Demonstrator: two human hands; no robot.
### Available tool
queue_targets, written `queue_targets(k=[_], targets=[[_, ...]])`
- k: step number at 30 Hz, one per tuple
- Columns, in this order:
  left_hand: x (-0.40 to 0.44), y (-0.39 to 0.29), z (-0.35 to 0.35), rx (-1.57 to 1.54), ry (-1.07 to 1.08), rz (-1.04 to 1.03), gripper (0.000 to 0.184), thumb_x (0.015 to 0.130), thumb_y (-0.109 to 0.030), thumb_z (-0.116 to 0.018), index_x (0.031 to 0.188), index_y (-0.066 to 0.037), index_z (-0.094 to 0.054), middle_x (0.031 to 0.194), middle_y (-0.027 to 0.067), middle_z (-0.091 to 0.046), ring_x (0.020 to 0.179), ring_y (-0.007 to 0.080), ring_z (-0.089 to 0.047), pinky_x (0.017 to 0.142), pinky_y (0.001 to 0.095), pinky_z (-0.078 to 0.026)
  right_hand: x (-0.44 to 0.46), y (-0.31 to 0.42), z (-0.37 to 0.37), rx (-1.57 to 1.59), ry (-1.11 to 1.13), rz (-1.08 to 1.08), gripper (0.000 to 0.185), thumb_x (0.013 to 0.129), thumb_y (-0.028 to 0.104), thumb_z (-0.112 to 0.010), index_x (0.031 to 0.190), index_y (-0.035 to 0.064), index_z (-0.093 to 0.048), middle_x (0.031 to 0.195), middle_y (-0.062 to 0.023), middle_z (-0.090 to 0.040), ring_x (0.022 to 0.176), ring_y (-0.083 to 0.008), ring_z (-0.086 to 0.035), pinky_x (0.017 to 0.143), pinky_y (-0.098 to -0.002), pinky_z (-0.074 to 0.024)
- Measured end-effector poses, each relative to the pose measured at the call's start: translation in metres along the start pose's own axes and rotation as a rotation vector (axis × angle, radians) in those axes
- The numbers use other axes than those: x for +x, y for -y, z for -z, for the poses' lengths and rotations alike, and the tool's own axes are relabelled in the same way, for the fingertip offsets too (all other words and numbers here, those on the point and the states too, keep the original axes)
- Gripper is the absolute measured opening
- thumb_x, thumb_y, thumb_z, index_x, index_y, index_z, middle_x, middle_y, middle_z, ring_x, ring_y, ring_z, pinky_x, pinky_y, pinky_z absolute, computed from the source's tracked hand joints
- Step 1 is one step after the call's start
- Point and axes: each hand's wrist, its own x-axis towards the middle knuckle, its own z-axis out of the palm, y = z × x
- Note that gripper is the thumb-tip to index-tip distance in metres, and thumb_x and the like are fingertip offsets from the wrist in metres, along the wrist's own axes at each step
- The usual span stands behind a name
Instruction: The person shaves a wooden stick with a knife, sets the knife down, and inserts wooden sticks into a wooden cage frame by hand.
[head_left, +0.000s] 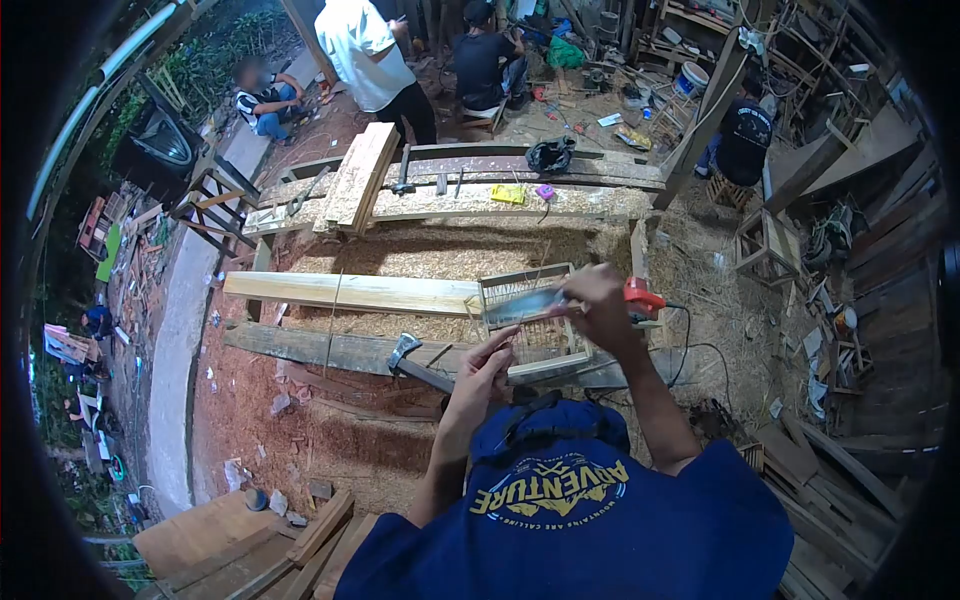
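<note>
My right hand (598, 300) is closed round the handle of a wide, blurred blade (522, 306), which points left over a slatted wooden frame (578, 357). Just below the blade, my left hand (487, 362) has its index finger stretched toward the frame; its other fingers are curled, and whether they hold anything is too small to tell. The slatted frame rests across the bench beams, at the right end of a pale plank (350, 291). Beside my right hand is a red power tool (642, 295) with a black cord.
An axe (408, 357) lies left of my left hand. Stacked boards (360, 180), a hammer (403, 170), a yellow packet (508, 193) and a black bag (550, 155) lie on the far beams. Several people sit or stand beyond the bench. Shavings cover the ground.
</note>
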Motion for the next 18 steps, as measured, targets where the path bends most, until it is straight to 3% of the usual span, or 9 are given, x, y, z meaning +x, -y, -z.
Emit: queue_targets(k=[2,3,6,7,11,12,14,16,18], targets=[[-0.003,-0.008,0.002,-0.025,0.007,-0.021,0.037,0.098,-0.01,-0.056,0.135,-0.006,-0.059,0.074,-0.009,-0.044,0.062,0.0009,-0.036,0.053,0.0181,-0.029,0.006,-0.023,0.012,-0.095,-0.068,-0.262,0.036,0.079,0.042,-0.076,0.084,0.0074,-0.07,0.074,-0.0054,-0.064,0.075,-0.0261,-0.061,0.077,-0.0365,-0.0431],[-0.005,-0.008,0.004,-0.009,0.0,-0.019,0.037,0.098,-0.01,-0.056,0.135,-0.006,-0.059,0.074,-0.009,-0.044,0.062,0.0008,-0.036,0.053,0.018,-0.029,0.009,-0.023,0.017,-0.192,-0.048,-0.245,0.035,0.08,0.042,-0.076,0.086,0.0078,-0.07,0.072,-0.0052,-0.063,0.073,-0.0262,-0.06,0.077,-0.0362,-0.0425],[-0.005,-0.007,0.005,0.021,0.0,-0.021,0.037,0.098,-0.01,-0.056,0.135,-0.006,-0.059,0.075,-0.0089,-0.045,0.062,0.0005,-0.036,0.053,0.0178,-0.029,0.01,0.003,0.005,-0.003,-0.015,0.049,0.034,0.079,0.041,-0.076,0.089,0.0083,-0.071,0.073,-0.0053,-0.063,0.073,-0.0258,-0.061,0.077,-0.0371,-0.0425],[-0.004,-0.006,0.005,0.013,0.011,-0.024,0.037,0.098,-0.01,-0.056,0.135,-0.006,-0.059,0.075,-0.0089,-0.045,0.062,0.0004,-0.037,0.053,0.0177,-0.029,0.009,0.012,0.005,-0.016,0.143,0.073,0.034,0.079,0.04,-0.077,0.091,0.0089,-0.071,0.077,-0.0058,-0.066,0.076,-0.0261,-0.063,0.076,-0.0373,-0.043],[-0.009,-0.008,0.005,-0.003,-0.021,-0.018,0.037,0.098,-0.01,-0.056,0.134,-0.005,-0.059,0.076,-0.0087,-0.046,0.064,0.0002,-0.037,0.053,0.0177,-0.03,0.007,-0.043,0.004,-0.002,-0.142,-0.333,0.035,0.082,0.041,-0.075,0.09,0.0068,-0.071,0.076,-0.0081,-0.067,0.073,-0.0272,-0.063,0.071,-0.0375,-0.0445],[-0.011,-0.007,0.006,-0.001,-0.032,-0.023,0.036,0.098,-0.01,-0.056,0.134,-0.005,-0.059,0.076,-0.0086,-0.046,0.064,0.0002,-0.037,0.053,0.0177,-0.03,0.009,-0.043,0.011,-0.195,-0.133,-0.371,0.037,0.083,0.042,-0.073,0.088,0.0056,-0.07,0.074,-0.0089,-0.066,0.069,-0.0268,-0.062,0.07,-0.0381,-0.0436],[-0.011,-0.005,0.009,0.009,-0.051,-0.036,0.035,0.098,-0.01,-0.056,0.132,-0.005,-0.06,0.077,-0.0085,-0.047,0.064,0.0002,-0.038,0.053,0.0177,-0.03,0.008,-0.029,0.006,-0.075,-0.154,-0.192,0.038,0.083,0.043,-0.073,0.088,0.0057,-0.07,0.073,-0.0088,-0.065,0.068,-0.0265,-0.061,0.068,-0.0381,-0.0423],[-0.012,-0.001,0.01,0.017,-0.047,-0.052,0.032,0.099,-0.011,-0.055,0.13,-0.005,-0.061,0.079,-0.0086,-0.047,0.063,0.0,-0.037,0.053,0.0176,-0.03,0.002,-0.005,-0.001,-0.036,0.009,-0.178,0.044,0.084,0.048,-0.072,0.094,0.0051,-0.069,0.076,-0.0079,-0.064,0.073,-0.0246,-0.06,0.068,-0.0389,-0.0427],[-0.008,0.001,0.007,0.035,-0.043,-0.072,0.031,0.099,-0.011,-0.055,0.129,-0.005,-0.061,0.079,-0.0086,-0.047,0.063,-0.0002,-0.036,0.053,0.0175,-0.029,-0.013,0.004,-0.024,0.135,-0.015,-0.365,0.048,0.083,0.051,-0.072,0.097,0.0052,-0.068,0.076,-0.0068,-0.062,0.073,-0.026,-0.058,0.068,-0.0399,-0.0429]])
